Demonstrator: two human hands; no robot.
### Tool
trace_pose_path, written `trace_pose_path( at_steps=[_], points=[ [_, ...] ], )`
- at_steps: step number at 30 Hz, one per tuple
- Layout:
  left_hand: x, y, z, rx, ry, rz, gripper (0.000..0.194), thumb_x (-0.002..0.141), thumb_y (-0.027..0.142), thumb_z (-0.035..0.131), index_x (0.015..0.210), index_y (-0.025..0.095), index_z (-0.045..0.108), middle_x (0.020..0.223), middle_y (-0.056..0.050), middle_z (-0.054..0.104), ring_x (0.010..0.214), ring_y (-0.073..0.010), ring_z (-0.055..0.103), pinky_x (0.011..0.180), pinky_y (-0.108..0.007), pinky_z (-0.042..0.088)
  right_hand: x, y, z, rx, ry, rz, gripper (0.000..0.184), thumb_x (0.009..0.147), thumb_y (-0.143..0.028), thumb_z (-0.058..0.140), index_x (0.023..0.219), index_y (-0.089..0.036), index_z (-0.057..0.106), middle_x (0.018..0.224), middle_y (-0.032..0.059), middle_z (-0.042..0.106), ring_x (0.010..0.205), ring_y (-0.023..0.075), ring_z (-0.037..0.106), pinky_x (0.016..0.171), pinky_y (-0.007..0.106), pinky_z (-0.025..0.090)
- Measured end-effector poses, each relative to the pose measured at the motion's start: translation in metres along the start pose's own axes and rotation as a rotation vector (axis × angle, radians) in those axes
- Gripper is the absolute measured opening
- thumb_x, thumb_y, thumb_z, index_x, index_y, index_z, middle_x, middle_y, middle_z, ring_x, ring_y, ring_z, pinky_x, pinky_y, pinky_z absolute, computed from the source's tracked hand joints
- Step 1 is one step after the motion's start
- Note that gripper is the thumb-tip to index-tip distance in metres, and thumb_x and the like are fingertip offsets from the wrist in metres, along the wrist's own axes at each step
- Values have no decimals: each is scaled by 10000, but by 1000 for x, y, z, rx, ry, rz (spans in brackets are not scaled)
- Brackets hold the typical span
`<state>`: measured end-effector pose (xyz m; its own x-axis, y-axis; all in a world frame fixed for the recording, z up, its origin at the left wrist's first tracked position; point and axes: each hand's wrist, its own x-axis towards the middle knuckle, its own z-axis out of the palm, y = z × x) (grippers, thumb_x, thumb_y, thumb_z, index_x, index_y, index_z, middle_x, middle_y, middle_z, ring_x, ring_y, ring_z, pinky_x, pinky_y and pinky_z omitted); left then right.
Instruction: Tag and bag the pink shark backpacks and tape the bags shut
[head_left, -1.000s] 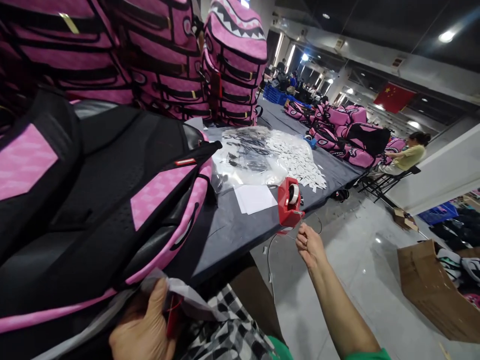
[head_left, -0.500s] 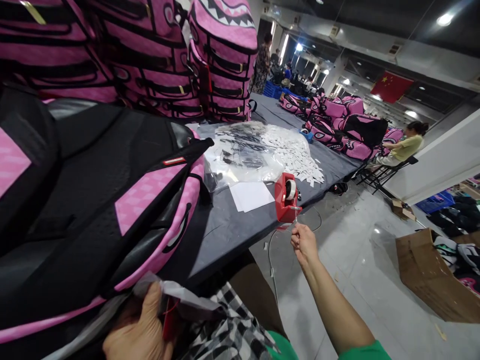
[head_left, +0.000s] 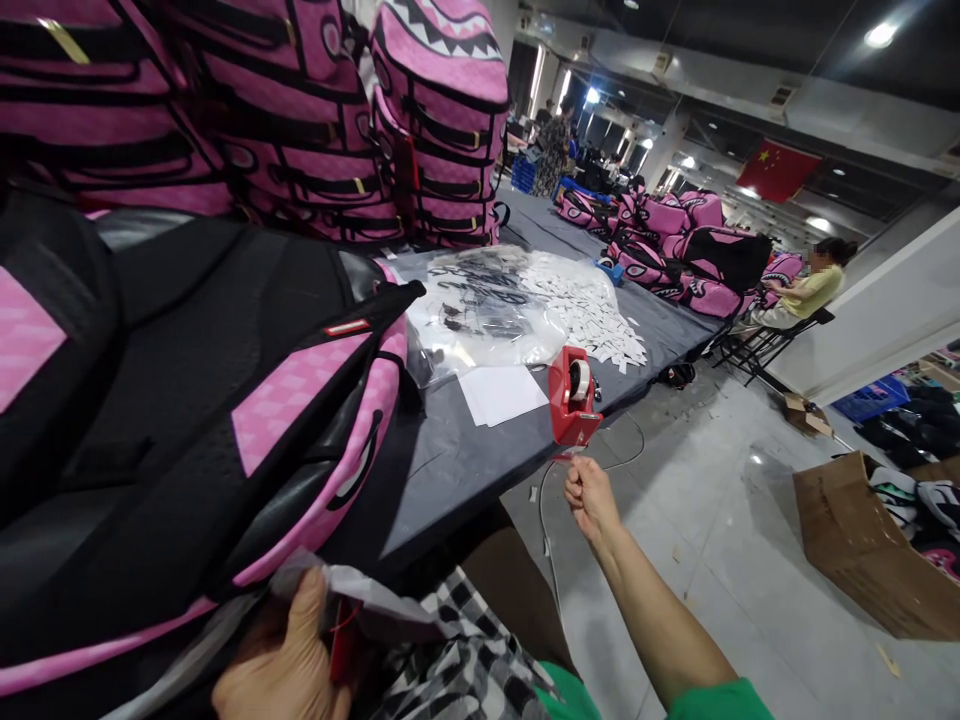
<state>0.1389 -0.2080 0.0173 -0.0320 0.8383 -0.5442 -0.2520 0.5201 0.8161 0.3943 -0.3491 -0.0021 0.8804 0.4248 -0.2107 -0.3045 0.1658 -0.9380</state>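
At the bottom, my left hand [head_left: 281,655] is closed on a thin whitish wrapping sheet [head_left: 382,592], by the lower edge of a black and pink backpack [head_left: 180,340]. A red tag [head_left: 343,640] on a thin red string hangs beside that hand; whether the fingers touch it I cannot tell. My right hand [head_left: 590,497] is pinched shut just below the red tape dispenser [head_left: 570,405], past the table edge. A short bit of clear tape shows faintly at its fingertips.
Stacked pink backpacks [head_left: 442,130] stand behind. On the grey-covered table [head_left: 442,455] are white paper sheets [head_left: 502,394], a clear plastic bag [head_left: 480,310] and a pile of small white tags [head_left: 589,315]. A cardboard box [head_left: 862,540] is on the floor, right. A person [head_left: 802,295] sits farther off.
My right hand has moved slightly left and away from the dispenser's cutting edge; the clear strip between them no longer shows. My left hand keeps its hold on the sheet.
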Motion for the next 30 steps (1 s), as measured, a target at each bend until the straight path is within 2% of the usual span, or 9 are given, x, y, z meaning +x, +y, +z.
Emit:
trace_pose_path(
  at_steps=[3, 5, 9, 12, 14, 18, 20, 23, 30],
  points=[
    [5, -4, -3, -17, -30, -42, 323, 698, 340, 810, 975, 208, 707, 828, 39, 706, 596, -135, 636, 559, -263, 586, -15, 12, 0, -14, -40, 56, 548, 619, -551, 818, 716, -239, 379, 492, -130, 412, 346, 17, 197, 342, 153, 98],
    [10, -10, -3, -29, -52, 6, 358, 691, 374, 820, 985, 207, 701, 819, 36, 703, 646, -146, 654, 610, -271, 590, -31, 12, 7, -24, -156, 118, 506, 672, -558, 808, 744, -236, 424, 457, -136, 385, 347, 27, 184, 351, 164, 134],
    [19, -24, 2, -87, -37, 74, 419, 632, 427, 838, 948, 181, 718, 858, 5, 725, 758, -173, 670, 751, -309, 572, -60, -8, 36, -43, -648, 159, 464, 804, -577, 735, 748, -234, 426, 423, -151, 285, 356, 38, 171, 393, 184, 196],
    [22, -30, 7, -148, -31, 121, 444, 584, 452, 849, 905, 165, 739, 944, -39, 752, 846, -195, 674, 866, -339, 527, -63, -25, 73, -154, -1001, 142, 471, 822, -590, 718, 757, -232, 419, 467, -138, 301, 390, 46, 205, 413, 191, 197],
    [23, -30, 10, -164, -59, 170, 443, 580, 463, 849, 885, 159, 746, 947, -55, 761, 872, -205, 673, 911, -350, 498, -58, -31, 106, -351, -1217, 102, 436, 866, -575, 678, 772, -219, 444, 531, -111, 344, 448, 57, 257, 443, 198, 217],
    [23, -26, 13, -184, -141, 224, 419, 611, 478, 830, 846, 143, 739, 858, -60, 759, 808, -202, 670, 848, -330, 496, -51, -34, 170, -737, -1591, -173, 363, 967, -510, 558, 805, -189, 508, 667, -65, 414, 588, 81, 345, 553, 209, 292],
    [22, -25, 14, -206, -178, 227, 430, 626, 500, 816, 843, 138, 738, 842, -66, 759, 793, -212, 674, 810, -326, 504, -49, -33, 190, -851, -1658, -304, 334, 994, -471, 514, 821, -187, 536, 677, -62, 420, 601, 86, 351, 572, 211, 296],
    [23, -26, 14, -235, -187, 242, 442, 635, 510, 803, 865, 137, 748, 864, -78, 768, 818, -226, 682, 810, -332, 511, -47, -31, 204, -1002, -1612, -412, 311, 993, -422, 505, 786, -193, 543, 623, -69, 399, 565, 89, 333, 546, 216, 269],
    [24, -25, 13, -221, -185, 288, 345, 670, 442, 775, 864, 158, 756, 876, -74, 780, 804, -225, 682, 812, -341, 523, -43, -23, 204, -1079, -1472, -369, 267, 915, -339, 552, 696, -200, 488, 572, -73, 357, 537, 91, 298, 493, 219, 227]
  ],
)
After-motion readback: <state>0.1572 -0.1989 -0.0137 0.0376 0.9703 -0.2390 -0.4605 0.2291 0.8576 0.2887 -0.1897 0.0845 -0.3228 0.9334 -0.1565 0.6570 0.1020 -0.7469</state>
